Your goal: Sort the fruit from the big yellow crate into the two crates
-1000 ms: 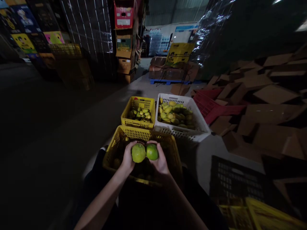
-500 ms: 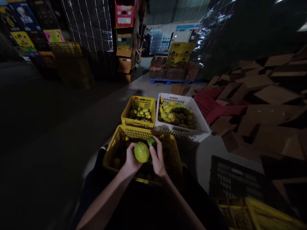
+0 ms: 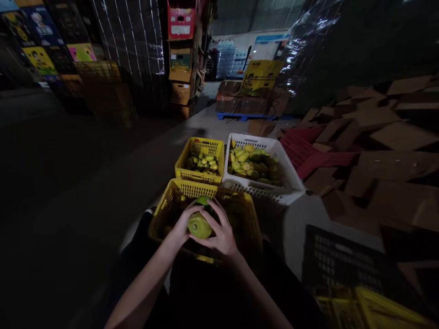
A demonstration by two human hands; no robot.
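Observation:
My left hand (image 3: 182,223) is closed around the left side of a large yellow-green fruit (image 3: 199,226), whose round stem end faces me. My right hand (image 3: 221,230) grips the same fruit from the right, thumb under it and a finger across its top. Other right fingers reach over a darker green fruit (image 3: 203,200) just behind it, mostly hidden by the hands. Which hand bears the green fruit's weight I cannot tell. Both hands are over a yellow crate (image 3: 158,218) standing before me, with more fruit dim in its shadow.
Behind it stand a smaller yellow crate (image 3: 199,176) with small green and yellow fruits and a white crate (image 3: 291,183) of longer yellow-green fruits. Flattened cardboard (image 3: 394,169) and a red crate (image 3: 302,151) lie right. A black crate (image 3: 343,256) is near right.
The two fruits have come together, with the green one now behind the yellow-green one. My right hand has moved left onto the yellow-green fruit, which has turned to show its stem end.

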